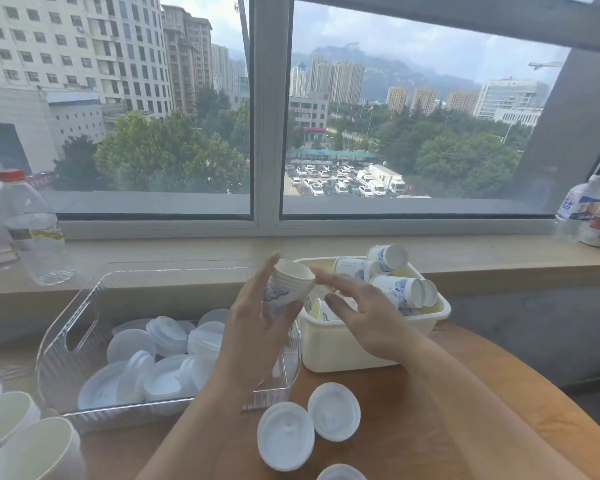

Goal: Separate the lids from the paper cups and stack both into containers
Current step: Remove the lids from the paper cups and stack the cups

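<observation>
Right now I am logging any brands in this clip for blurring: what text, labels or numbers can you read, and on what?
None can be read.
Paper cups: blue print, a pattern, no legible words.
Bottle on the left: yellow label, too blurred.
Bottles on the right: blue and red labels, too blurred.
Red sign on the building outside: too small.
Lids: no print visible.

High-rise office: window [271, 109], city view
</observation>
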`<state>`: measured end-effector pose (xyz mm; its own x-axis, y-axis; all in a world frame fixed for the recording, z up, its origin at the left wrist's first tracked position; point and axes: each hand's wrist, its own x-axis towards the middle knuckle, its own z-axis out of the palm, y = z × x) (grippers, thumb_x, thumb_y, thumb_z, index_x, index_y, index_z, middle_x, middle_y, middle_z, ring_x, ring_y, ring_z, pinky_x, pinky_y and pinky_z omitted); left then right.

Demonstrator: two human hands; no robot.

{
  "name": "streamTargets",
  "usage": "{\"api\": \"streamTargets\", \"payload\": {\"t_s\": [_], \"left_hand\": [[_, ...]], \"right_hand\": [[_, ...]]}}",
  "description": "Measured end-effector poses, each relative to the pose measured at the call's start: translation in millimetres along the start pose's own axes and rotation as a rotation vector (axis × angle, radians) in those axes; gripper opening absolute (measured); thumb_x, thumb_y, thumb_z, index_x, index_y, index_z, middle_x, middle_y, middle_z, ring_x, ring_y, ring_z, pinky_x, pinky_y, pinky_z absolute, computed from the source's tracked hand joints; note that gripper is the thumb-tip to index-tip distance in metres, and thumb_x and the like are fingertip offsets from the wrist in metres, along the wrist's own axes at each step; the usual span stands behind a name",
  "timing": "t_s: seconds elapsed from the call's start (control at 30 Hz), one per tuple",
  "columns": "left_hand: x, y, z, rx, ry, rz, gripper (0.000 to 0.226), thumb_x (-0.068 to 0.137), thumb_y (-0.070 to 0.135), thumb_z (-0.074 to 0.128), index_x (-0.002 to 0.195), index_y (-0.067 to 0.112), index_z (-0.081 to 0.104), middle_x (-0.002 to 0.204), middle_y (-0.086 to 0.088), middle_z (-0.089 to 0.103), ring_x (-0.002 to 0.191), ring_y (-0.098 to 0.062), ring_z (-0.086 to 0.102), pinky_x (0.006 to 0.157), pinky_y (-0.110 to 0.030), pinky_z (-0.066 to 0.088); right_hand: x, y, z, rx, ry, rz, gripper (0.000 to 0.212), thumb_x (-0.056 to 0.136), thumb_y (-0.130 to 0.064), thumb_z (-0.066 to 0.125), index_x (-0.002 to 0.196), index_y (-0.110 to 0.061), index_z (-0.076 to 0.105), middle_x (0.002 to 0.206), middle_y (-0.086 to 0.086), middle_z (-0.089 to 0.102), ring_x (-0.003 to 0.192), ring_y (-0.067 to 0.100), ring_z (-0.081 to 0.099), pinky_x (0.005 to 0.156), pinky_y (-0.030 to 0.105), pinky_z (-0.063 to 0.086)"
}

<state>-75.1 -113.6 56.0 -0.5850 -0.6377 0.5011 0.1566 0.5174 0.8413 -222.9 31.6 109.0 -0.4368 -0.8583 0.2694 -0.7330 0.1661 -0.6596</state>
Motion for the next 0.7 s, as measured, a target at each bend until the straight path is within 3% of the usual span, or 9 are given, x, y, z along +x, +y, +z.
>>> {"api": "streamTargets", "payload": {"t_s": [0.07,0.2,0.3,0.5,0.7], "left_hand": [[-2,-7,3,0.024,-0.002,-0.005,0.067,0.095,0.034,0.076,0.151,0.052,0.042,0.139,0.007,0.063,0.115,-0.023,0.068,0.097,-0.053,0.058],[-4,-12,4,0.034,0.010,-0.019,0.067,0.096,0.031,0.075,0.151,0.049,0.043,0.140,0.008,0.062,0.123,-0.023,0.064,0.095,-0.054,0.059],[-4,-12,3,0.032,0.019,-0.012,0.073,0.095,0.023,0.077,0.153,0.049,0.042,0.142,0.010,0.060,0.126,-0.021,0.063,0.100,-0.052,0.057],[-5,-17,-1,0.010,-0.003,-0.034,0.076,0.096,0.021,0.076,0.153,0.054,0.040,0.145,0.011,0.058,0.128,-0.019,0.062,0.100,-0.049,0.058],[-7,-19,0,0.014,0.006,-0.061,0.075,0.094,0.023,0.077,0.151,0.056,0.041,0.142,0.013,0.060,0.126,-0.019,0.063,0.099,-0.049,0.058]], "right_hand": [[5,4,-7,-0.149,-0.023,-0.015,0.045,0.108,-0.023,0.054,0.149,-0.043,0.053,0.145,-0.020,0.058,0.136,-0.002,0.046,0.114,0.020,0.032],[23,13,-11,-0.441,-0.093,0.016,0.044,0.106,-0.034,0.058,0.149,-0.039,0.054,0.148,-0.007,0.059,0.141,0.017,0.045,0.119,0.039,0.032],[36,17,-9,-0.579,-0.175,0.038,0.043,0.103,-0.040,0.059,0.145,-0.049,0.052,0.144,-0.003,0.060,0.138,0.025,0.046,0.116,0.046,0.036],[53,18,-10,-0.740,-0.269,-0.013,0.031,0.099,-0.042,0.066,0.126,-0.057,0.062,0.139,-0.016,0.063,0.134,0.023,0.049,0.111,0.047,0.036],[53,10,-18,-0.795,-0.217,-0.067,0.014,0.103,-0.039,0.061,0.115,-0.040,0.067,0.129,-0.010,0.065,0.125,0.019,0.054,0.110,0.039,0.033]]}}
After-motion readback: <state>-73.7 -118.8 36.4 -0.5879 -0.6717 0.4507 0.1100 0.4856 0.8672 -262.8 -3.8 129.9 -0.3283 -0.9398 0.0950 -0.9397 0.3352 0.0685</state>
